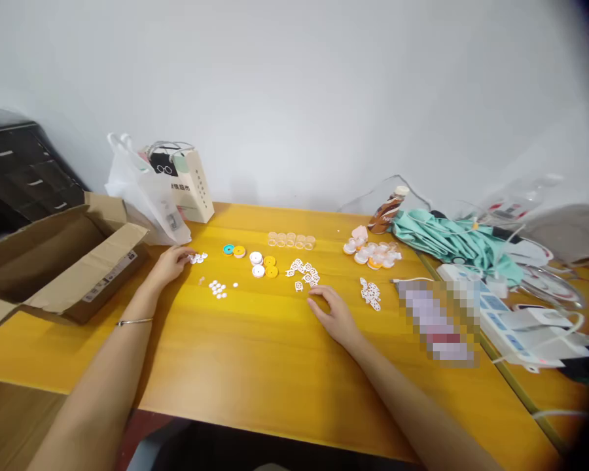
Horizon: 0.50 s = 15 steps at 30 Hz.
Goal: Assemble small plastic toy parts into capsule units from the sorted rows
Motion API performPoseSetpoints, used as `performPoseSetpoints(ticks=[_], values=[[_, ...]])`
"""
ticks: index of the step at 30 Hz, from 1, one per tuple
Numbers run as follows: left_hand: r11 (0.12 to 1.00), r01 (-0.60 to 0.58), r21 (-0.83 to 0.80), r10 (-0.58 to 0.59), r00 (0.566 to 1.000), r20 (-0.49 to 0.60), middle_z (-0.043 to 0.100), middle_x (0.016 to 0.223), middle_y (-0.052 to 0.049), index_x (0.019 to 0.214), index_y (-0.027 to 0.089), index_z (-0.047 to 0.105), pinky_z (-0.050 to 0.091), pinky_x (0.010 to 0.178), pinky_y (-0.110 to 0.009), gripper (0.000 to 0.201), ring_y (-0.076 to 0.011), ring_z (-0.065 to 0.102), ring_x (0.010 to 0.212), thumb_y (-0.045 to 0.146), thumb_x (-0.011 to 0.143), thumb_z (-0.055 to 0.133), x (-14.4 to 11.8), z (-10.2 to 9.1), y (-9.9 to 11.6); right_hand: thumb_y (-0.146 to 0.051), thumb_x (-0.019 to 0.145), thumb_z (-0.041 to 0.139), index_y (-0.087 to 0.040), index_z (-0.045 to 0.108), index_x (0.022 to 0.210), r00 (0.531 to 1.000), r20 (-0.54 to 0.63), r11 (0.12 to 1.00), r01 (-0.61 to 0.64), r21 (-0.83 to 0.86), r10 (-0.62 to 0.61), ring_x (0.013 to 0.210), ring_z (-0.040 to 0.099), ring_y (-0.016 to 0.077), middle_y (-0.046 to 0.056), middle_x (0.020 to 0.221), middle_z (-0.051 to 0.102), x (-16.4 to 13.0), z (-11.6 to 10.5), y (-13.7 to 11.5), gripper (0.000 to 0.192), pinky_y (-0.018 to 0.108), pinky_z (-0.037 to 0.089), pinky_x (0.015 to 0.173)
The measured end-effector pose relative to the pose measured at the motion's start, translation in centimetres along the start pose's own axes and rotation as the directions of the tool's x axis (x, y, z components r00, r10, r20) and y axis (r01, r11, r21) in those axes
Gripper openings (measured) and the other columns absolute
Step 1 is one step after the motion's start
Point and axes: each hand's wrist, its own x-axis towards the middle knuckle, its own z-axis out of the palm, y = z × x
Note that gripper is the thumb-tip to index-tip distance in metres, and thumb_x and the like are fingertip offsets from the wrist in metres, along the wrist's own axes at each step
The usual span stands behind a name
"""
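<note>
Your forearms reach in from the near edge, and your right hand [336, 317] lies palm-down on the yellow desk [255, 366], fingers loosely spread and holding nothing, its fingertips just short of a scatter of small white openwork pieces [304, 271]. Your left hand [169, 261], with a thin bangle [135, 321] at the wrist, rests farther out; its fingers curl toward a little heap of white bits [197, 258], touching or nearly so, though whether it pinches one you cannot tell from here.

These pieces look like thin, light plastic: stiff enough to keep shape, easy to flick away, likely to slide on the smooth desk. Take one at its rim between thumb and forefinger rather than pressing from above.

Between your hands sit white dots [218, 288] and round caps [262, 263] in white, orange and teal. Beyond stand clear cups [291, 240], and to the right a cluster of assembled pieces [373, 254] and more white cutouts [371, 293]. Left of the desk stands an open cardboard box [53, 261] with a plastic bag [142, 190] behind; a green umbrella [446, 242] and a power strip [500, 314] lie right.
</note>
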Motion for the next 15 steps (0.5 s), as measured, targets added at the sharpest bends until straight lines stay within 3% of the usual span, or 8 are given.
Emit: performPoseSetpoints(ticks=[6,8,10,12,13,15], values=[[0.998,0.039,0.050,-0.036,0.997,-0.065,0.063,0.092,-0.008,0.081,0.017,0.063,0.043,0.086,-0.030,0.022,-0.0214,0.058,0.088,0.029,0.077,0.046,-0.5,-0.7,0.7,-0.029,0.082,0.050,-0.022,0.056,0.090,1.000,-0.011,0.998,-0.025,0.059,0.025,0.096,0.058,0.0208,0.007,0.098,0.062,0.1,-0.1,0.1,0.012,0.039,0.045,0.088],[0.995,0.066,0.073,-0.053,0.985,-0.162,0.062,0.093,-0.008,0.084,0.017,0.063,0.043,0.086,-0.032,0.023,-0.0225,0.057,0.090,0.031,0.080,0.044,-1.0,-1.3,1.7,-0.029,0.082,0.050,-0.022,0.057,0.090,0.999,-0.013,0.997,-0.031,0.066,0.032,0.095,0.059,0.0207,0.006,0.098,0.062,0.1,-0.1,0.1,0.013,0.039,0.045,0.088],[0.995,0.065,0.081,-0.034,0.941,-0.336,0.060,0.094,-0.008,0.088,0.018,0.062,0.043,0.084,-0.033,0.025,-0.0227,0.056,0.091,0.033,0.084,0.042,-1.7,-2.0,3.7,-0.029,0.082,0.050,-0.021,0.056,0.090,0.999,-0.020,0.997,-0.032,0.069,0.033,0.094,0.059,0.0206,0.007,0.097,0.063,0.1,-0.1,0.0,0.013,0.039,0.045,0.087],[0.998,-0.053,0.036,0.063,0.902,-0.428,0.059,0.094,-0.007,0.092,0.019,0.061,0.042,0.085,-0.032,0.025,-0.0211,0.055,0.092,0.034,0.086,0.041,-2.6,-2.2,6.6,-0.028,0.082,0.050,-0.021,0.056,0.089,0.999,-0.027,0.997,-0.026,0.067,0.028,0.093,0.059,0.0204,0.007,0.096,0.062,0.1,-0.2,-0.1,0.012,0.039,0.046,0.086],[0.988,-0.153,-0.006,0.137,0.897,-0.420,0.060,0.093,-0.006,0.091,0.019,0.060,0.042,0.085,-0.031,0.023,-0.0199,0.055,0.090,0.033,0.087,0.042,-3.1,-2.0,8.3,-0.028,0.082,0.050,-0.021,0.056,0.089,0.999,-0.028,0.998,-0.021,0.065,0.023,0.092,0.059,0.0204,0.007,0.095,0.062,0.1,-0.2,-0.2,0.012,0.039,0.046,0.086],[0.921,-0.377,-0.096,0.336,0.895,-0.293,0.061,0.091,-0.005,0.090,0.020,0.059,0.042,0.084,-0.030,0.019,-0.0180,0.056,0.089,0.029,0.087,0.043,-4.4,-1.0,12.0,-0.028,0.082,0.050,-0.022,0.056,0.089,1.000,-0.026,0.998,-0.009,0.061,0.010,0.092,0.059,0.0207,0.006,0.095,0.062,0.1,-0.1,-0.2,0.011,0.039,0.046,0.085]])
